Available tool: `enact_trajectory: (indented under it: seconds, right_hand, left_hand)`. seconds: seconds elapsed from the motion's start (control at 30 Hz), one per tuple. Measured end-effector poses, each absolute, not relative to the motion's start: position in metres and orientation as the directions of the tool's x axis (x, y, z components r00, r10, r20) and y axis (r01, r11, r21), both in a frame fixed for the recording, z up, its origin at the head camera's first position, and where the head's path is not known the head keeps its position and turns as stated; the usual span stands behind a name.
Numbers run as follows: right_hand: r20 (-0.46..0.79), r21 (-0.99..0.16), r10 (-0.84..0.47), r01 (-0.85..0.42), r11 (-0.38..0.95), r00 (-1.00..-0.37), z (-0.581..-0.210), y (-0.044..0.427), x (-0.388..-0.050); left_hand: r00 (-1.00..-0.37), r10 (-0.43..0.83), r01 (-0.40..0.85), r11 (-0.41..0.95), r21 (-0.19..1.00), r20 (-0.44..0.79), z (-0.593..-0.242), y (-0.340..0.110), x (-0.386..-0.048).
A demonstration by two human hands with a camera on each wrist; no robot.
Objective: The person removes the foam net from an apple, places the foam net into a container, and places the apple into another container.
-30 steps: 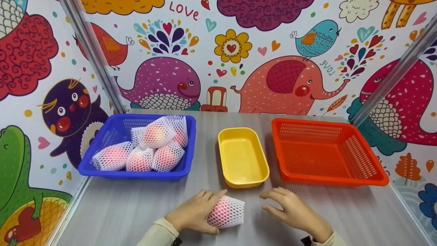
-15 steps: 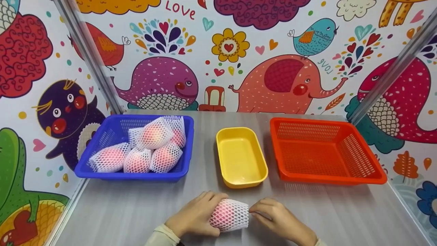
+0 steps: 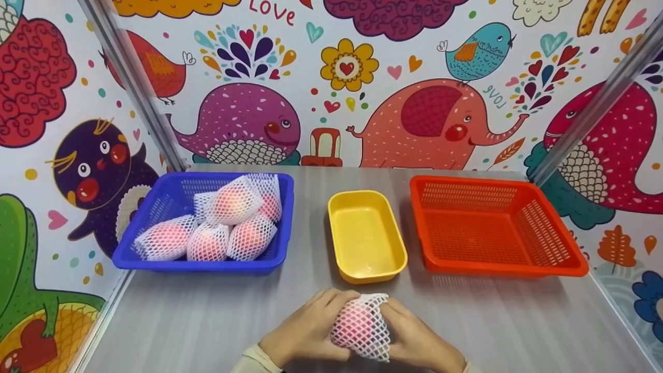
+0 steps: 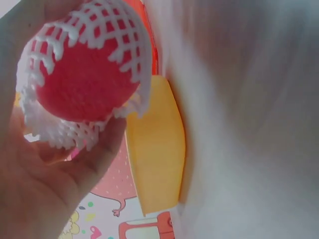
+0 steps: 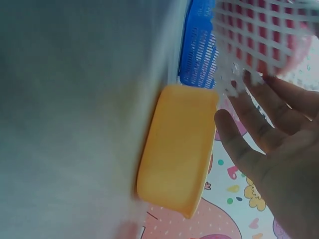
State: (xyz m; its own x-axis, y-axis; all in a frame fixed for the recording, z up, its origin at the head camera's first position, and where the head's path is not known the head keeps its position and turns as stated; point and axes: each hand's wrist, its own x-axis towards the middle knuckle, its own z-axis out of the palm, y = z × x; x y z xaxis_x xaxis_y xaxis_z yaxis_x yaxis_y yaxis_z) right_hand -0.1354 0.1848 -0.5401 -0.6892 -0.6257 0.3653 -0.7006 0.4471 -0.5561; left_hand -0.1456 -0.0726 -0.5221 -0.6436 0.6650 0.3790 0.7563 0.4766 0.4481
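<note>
Low over the front of the table, my left hand [image 3: 317, 327] holds a round pink-red fruit [image 3: 354, 324] wrapped in a white foam net [image 3: 380, 334]. Its fingers and thumb curl round the fruit's left side. In the left wrist view the smooth red end of the fruit [image 4: 87, 82] shows through the net's opening. My right hand [image 3: 418, 339] is at the net's right end, thumb and fingers on its edge. The right wrist view shows the fingertips [image 5: 251, 82] at the net's rim, partly hidden by the mesh; the thumb is out of sight there.
A blue basket [image 3: 202, 266] at the left holds several net-wrapped fruits [image 3: 207, 241]. Just beyond my hands stands a yellow tray [image 3: 368, 243]. To its right is a red basket [image 3: 471, 238] with nothing in it. Patterned walls [image 3: 331, 124] enclose the table's back and sides.
My right hand has come leftward from beside the fruit onto the net's right end. The fruit in my left hand has shifted slightly right and turned, and the net's end now spreads wider.
</note>
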Motion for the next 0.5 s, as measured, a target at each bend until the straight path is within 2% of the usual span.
enact_trajectory:
  seconds: [0.13, 0.33, 0.5]
  right_hand:
    - [0.335, -0.566, -0.626, -0.681, 0.464, -0.705, -0.541, 0.182, -0.134]
    - [0.428, -0.519, -0.577, -0.712, 0.473, -0.696, -0.544, 0.183, -0.135]
    - [0.445, -0.58, -0.545, -0.692, 0.429, -0.711, -0.544, 0.187, -0.136]
  left_hand:
    - [-0.609, 0.687, 0.785, 0.448, 0.428, 0.397, -0.52, -0.07, -0.144]
    - [-0.578, 0.704, 0.804, 0.408, 0.432, 0.413, -0.519, -0.075, -0.147]
    - [-0.58, 0.708, 0.793, 0.378, 0.478, 0.402, -0.519, -0.082, -0.146]
